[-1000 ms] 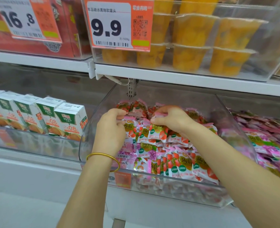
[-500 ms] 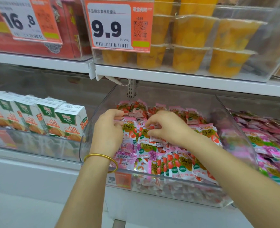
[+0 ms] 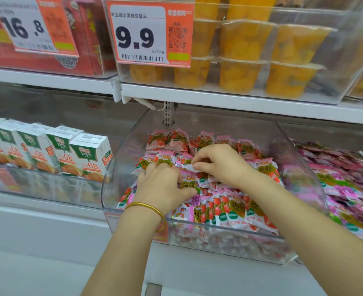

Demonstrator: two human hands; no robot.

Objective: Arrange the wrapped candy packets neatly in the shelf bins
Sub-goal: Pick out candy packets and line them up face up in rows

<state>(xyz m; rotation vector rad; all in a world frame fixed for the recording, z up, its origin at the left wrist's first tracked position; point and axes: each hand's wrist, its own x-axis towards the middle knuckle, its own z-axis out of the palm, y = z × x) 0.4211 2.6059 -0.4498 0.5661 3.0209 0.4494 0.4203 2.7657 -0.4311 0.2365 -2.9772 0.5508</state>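
Seems roughly midway. Shows front rows of candy packets [image 3: 236, 214] lined up upright in the clear bin [image 3: 293, 189], with the middle and back yet to square. Pinches one packet near the bin's centre with the right hand [image 3: 219, 165], thumb against forefinger. Grips neighbouring packets under the curled left hand [image 3: 163, 186], just beside. Leaves, probably, the purple packets [image 3: 342, 184] heaped to the right.

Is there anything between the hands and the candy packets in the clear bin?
Nothing visible. Both hands are inside the open-topped clear bin: the left hand grips candy packets in the pile, and the right hand pinches one.
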